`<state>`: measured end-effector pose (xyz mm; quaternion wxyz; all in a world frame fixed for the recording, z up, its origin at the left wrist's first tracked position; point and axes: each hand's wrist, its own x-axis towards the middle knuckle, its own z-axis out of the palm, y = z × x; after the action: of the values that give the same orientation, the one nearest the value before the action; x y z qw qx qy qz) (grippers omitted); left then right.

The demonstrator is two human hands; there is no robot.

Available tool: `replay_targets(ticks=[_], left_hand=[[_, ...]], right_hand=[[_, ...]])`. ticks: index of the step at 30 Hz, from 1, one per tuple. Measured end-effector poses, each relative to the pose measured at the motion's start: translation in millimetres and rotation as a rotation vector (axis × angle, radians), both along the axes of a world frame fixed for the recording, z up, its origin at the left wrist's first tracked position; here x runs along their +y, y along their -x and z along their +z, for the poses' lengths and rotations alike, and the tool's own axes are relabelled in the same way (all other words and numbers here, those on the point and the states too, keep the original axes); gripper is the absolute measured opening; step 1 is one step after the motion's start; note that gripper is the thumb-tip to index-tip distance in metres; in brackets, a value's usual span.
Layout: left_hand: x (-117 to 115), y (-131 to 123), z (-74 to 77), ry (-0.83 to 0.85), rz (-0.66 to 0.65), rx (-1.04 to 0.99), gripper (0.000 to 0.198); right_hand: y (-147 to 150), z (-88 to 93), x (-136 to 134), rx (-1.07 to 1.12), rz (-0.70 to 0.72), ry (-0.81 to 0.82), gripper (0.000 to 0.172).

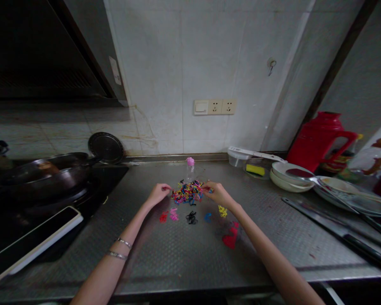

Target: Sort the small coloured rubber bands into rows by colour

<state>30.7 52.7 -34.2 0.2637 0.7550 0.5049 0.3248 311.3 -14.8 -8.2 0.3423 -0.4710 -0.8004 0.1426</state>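
A heap of small mixed-colour elastic bands (188, 191) lies on the steel counter (184, 254). My left hand (158, 193) rests at the heap's left edge, fingers curled in a pinch. My right hand (218, 192) is at the heap's right edge, fingers also pinched. What either pinch holds is too small to make out. In front of the heap lie small sorted clusters: red (163, 217), pink (174, 214), black (191, 217), blue (207, 216), yellow (222, 210) and a larger red one (231, 238). A small clear bottle with a pink cap (190, 167) stands behind the heap.
A dark pan (44, 171) sits on the stove at left, with a phone (31, 241) in front of it. At right are stacked bowls (288, 176), plates (346, 192), a red jug (320, 137), a clear container (241, 156) and a long knife (336, 231).
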Motion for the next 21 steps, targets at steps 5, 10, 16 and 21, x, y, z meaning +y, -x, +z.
replay_targets(ticks=[5,10,16,21], left_hand=[[1.5,-0.3,-4.2,0.017,-0.02,-0.019,0.022],[-0.4,-0.2,-1.9,0.048,-0.058,-0.013,0.022],[-2.3,-3.7,-3.2,0.033,-0.062,-0.006,0.024],[-4.1,-6.7,-5.3,-0.01,-0.046,0.053,0.029]], right_hand=[[51.5,11.6,-5.6,-0.15,0.166,-0.007,0.023],[90.6,6.3,-7.1,-0.285,0.252,-0.014,0.026],[107.8,-5.6,-6.8,-0.354,0.269,-0.033,0.027],[103.1,-4.8,-8.3,-0.286,0.329,-0.01,0.027]])
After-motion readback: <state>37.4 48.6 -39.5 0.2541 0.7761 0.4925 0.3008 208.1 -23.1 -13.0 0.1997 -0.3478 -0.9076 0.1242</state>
